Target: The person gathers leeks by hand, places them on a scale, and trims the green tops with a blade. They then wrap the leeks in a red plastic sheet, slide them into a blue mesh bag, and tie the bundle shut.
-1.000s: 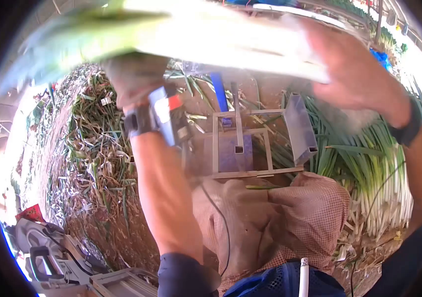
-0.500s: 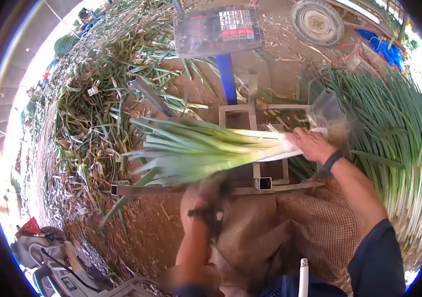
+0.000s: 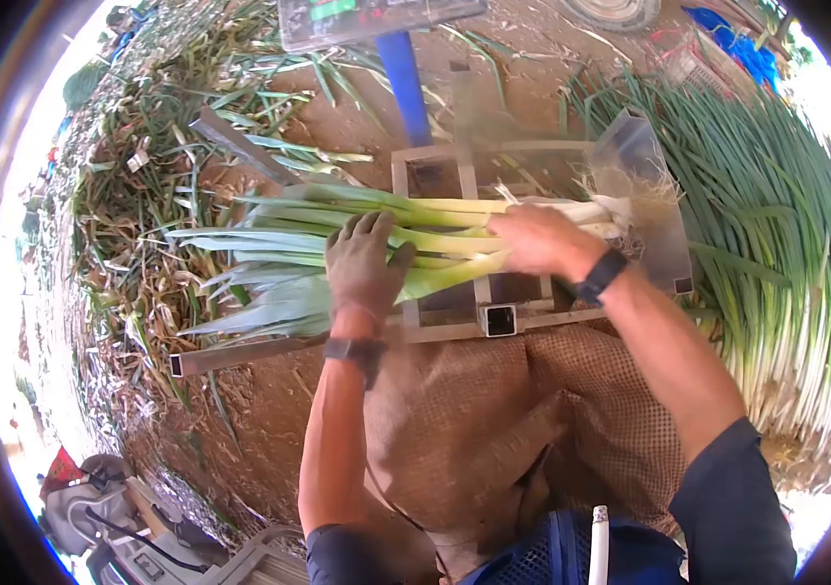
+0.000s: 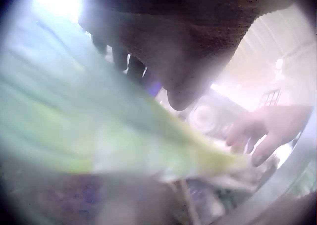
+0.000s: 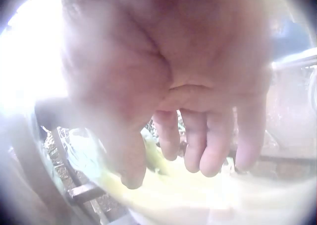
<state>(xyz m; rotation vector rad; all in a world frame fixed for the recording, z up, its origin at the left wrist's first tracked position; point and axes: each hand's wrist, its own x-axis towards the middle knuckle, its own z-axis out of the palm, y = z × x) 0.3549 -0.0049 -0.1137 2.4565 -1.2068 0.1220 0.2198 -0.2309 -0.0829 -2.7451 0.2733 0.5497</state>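
A bunch of long green onions (image 3: 440,214) lies across a metal frame (image 3: 240,355), leaves to the left and white root ends to the right. Its roots lie by a clear upright plate (image 3: 637,146) on the frame's right side. My gloved left hand (image 3: 365,261) rests on the leaves with fingers extended. Bare, my right hand (image 3: 544,242) lies over the pale stalks. In the right wrist view its fingers (image 5: 215,150) hang down loosely, spread from the thumb, above the blurred stalks. The left wrist view shows the glove (image 4: 183,51) above the leaves.
A scale display (image 3: 376,19) on a blue post (image 3: 404,88) stands behind the frame. Many green onions (image 3: 756,234) lie piled at right. Trimmed leaves (image 3: 133,253) cover the ground at left. Brown mesh cloth (image 3: 474,409) hangs in front; grey equipment (image 3: 133,536) stands at lower left.
The bunch came down from raised in front onto the frame. My left hand moved from below the leaves onto them; my right hand slid left from the white ends along the stalks.
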